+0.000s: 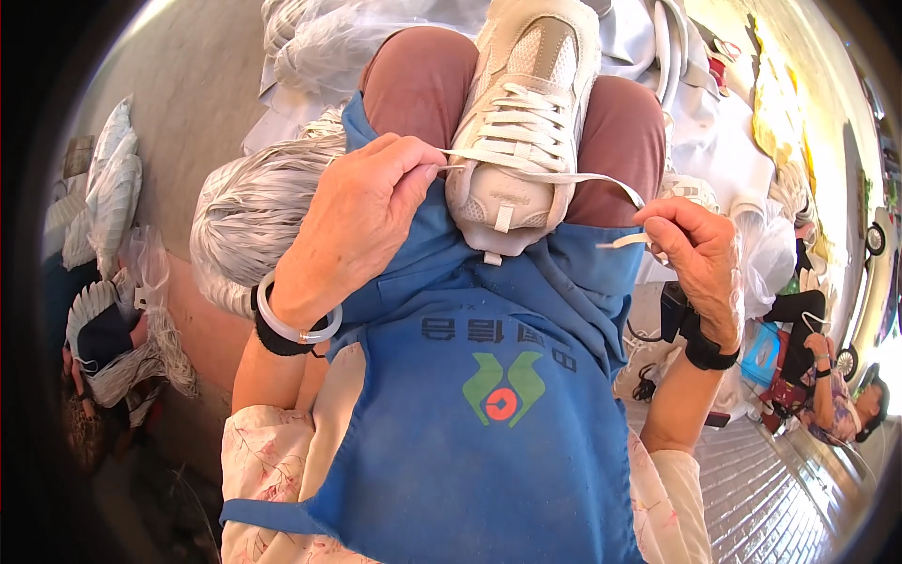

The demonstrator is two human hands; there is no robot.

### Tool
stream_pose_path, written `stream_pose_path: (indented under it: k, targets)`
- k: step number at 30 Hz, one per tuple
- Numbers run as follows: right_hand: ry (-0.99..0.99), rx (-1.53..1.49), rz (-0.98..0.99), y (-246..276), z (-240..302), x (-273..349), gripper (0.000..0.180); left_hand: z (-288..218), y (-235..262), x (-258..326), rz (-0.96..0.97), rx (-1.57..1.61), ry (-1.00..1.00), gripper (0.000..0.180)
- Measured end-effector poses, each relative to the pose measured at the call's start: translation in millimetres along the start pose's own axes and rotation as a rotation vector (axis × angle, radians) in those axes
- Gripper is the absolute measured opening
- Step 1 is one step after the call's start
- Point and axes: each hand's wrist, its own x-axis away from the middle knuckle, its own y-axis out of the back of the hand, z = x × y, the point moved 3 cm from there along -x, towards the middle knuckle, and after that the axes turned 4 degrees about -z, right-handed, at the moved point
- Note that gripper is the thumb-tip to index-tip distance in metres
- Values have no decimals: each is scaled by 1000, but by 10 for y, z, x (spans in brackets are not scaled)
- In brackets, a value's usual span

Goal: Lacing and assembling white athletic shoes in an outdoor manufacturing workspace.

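Note:
A beige and white sneaker (pixel 526 103) rests between my knees on a blue apron (pixel 479 376), toe pointing away from me. My left hand (pixel 362 211) pinches one end of the flat white shoelace (pixel 484 160) at the shoe's left side. My right hand (pixel 691 244) pinches the other lace end, pulled out to the right of the shoe. Each lace end runs taut from the eyelets nearest me to a hand. A pale bangle and a dark band sit on my left wrist, a dark band on my right.
A large bundle of white laces (pixel 249 211) lies at my left. More lace bundles in clear bags (pixel 113 188) sit further left on the floor. White bags and shoes (pixel 742 197) crowd the right. Another person (pixel 832 390) sits at lower right.

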Motion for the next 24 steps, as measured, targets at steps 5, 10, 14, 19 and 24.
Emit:
stream_pose_path:
  k: [5,10,14,19,24]
  targets:
    - [100,137,-41,-162,-133,44,16,-94,10,-73,18,-110,-69,10]
    - [310,362,-77,-306,-40,103,32,-109,49,-106,179,-248,-2,10]
    - [321,459,-33,-386,-49,154,32,-94,66,-120,125,-235,-33,11]
    - [219,365,-127,-346,-90,171,31,1,74,-144,101,-122,33,12]
    - [252,391,-64,-392,-101,198,36,-14,110,-174,125,-163,-26,10]
